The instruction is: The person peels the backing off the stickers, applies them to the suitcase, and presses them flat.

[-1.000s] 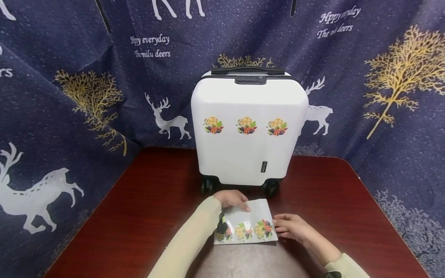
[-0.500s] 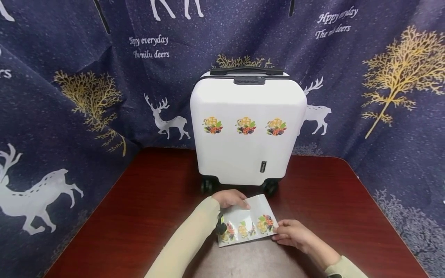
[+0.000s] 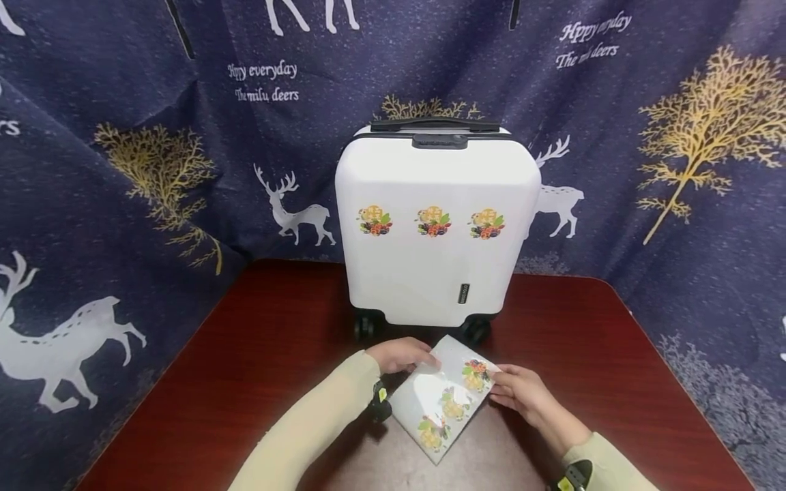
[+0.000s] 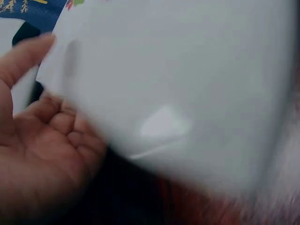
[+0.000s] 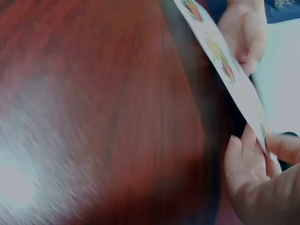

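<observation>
A white sheet of stickers lies diagonally between my two hands, with three fruit stickers along its lower right side. My left hand holds its upper left edge, thumb over the top and fingers beneath. At the right corner my right hand pinches the sheet between thumb and fingers. In the right wrist view the sheet appears nearly edge-on, above the table. Behind it stands a white suitcase with three matching fruit stickers in a row across its front.
The suitcase rests on black wheels on a dark red wooden table, its black handle on top. Just beyond the table hangs a dark blue cloth printed with deer and trees. Light glares on the tabletop near me.
The sheet has turned anticlockwise from nearly square to diagonal. My right hand, first at its right edge, now grips the corner and has moved up. My left hand has shifted slightly left.
</observation>
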`<action>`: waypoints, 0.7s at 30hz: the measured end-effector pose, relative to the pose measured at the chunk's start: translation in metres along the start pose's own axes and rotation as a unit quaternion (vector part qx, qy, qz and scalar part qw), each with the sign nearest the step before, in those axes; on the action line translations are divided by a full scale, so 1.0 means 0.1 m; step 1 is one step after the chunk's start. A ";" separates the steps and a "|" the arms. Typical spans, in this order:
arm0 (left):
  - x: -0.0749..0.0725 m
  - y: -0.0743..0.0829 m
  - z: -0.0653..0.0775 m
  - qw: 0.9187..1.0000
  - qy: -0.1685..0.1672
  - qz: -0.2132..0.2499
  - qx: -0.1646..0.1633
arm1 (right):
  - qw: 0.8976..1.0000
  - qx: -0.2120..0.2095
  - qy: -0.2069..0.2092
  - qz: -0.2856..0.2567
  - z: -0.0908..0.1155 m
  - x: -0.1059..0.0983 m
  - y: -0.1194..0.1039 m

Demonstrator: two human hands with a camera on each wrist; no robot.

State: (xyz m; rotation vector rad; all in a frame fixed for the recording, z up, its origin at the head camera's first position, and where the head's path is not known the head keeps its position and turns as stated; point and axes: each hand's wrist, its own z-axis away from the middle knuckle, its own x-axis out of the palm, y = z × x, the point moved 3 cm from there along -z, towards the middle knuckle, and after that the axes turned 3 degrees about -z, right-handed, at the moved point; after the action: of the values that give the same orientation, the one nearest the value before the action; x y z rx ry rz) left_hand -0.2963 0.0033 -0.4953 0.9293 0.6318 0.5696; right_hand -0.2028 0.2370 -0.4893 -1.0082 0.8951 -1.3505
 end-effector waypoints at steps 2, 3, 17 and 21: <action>-0.05 -0.01 0.03 1.000 -0.016 0.014 -0.006 | 1.000 -0.002 -0.019 0.022 -0.02 0.04 -0.04; -0.07 -0.01 0.04 1.000 -0.023 0.014 -0.009 | 0.999 -0.001 -0.028 0.037 -0.02 0.06 -0.06; -0.03 0.31 0.13 0.974 -0.108 -0.196 0.042 | 0.987 -0.008 -0.116 0.115 -0.11 0.52 -0.14; -0.06 0.30 0.18 0.977 -0.075 -0.197 0.044 | 0.984 0.000 -0.139 0.109 -0.10 0.59 -0.12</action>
State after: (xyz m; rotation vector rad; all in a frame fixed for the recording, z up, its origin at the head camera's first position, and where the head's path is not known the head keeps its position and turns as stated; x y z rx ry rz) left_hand -0.2926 0.0039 -0.4601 0.8888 0.6871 0.1168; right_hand -0.2137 0.1781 -0.4785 -1.0362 0.7684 -0.9986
